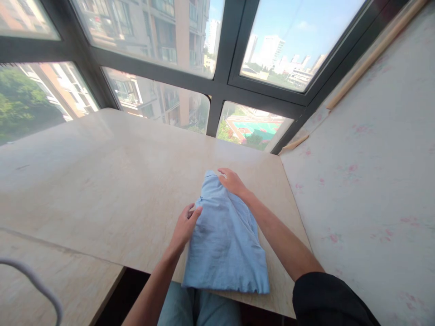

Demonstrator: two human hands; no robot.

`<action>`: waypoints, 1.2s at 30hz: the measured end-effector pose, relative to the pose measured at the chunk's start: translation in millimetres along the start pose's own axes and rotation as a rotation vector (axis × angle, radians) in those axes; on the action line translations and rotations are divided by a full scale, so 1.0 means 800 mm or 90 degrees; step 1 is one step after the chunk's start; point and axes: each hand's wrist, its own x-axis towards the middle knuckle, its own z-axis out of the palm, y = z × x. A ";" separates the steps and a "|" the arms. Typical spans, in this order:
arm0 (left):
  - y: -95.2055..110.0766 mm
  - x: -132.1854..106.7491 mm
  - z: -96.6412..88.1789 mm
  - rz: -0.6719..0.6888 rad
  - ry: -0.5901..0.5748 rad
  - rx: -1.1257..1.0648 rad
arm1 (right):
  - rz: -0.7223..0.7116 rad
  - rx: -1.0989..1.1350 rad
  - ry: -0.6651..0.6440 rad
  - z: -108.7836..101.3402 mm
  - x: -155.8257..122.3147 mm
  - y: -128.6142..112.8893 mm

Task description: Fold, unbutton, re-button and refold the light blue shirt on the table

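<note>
While the folded light-blue garment [224, 244] lies on the marble-patterned windowsill counter [112, 181], the left hand [186, 222] and right hand [234, 182] flank its upper edges, thumbs and fingers slightly parted.

We see plain light-blue cloth [224, 240], a cream, faintly mottled counter [142, 190], dark grey window frames [221, 90], white wallpaper [367, 190] with pink flowers, a black sleeve [329, 299], and shaded trousers [180, 305], probably pale blue-green.

Black sleeve [329, 299], light-blue trousers [217, 310]
</note>
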 end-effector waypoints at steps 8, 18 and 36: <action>0.007 0.034 0.017 0.003 -0.023 -0.093 | 0.120 0.057 -0.074 0.023 0.024 0.000; 0.002 -0.001 0.014 0.063 0.085 0.015 | 0.185 0.283 -0.016 0.055 0.015 0.016; -0.022 -0.083 -0.008 0.022 -0.057 0.100 | 0.248 0.431 0.010 0.064 0.017 0.030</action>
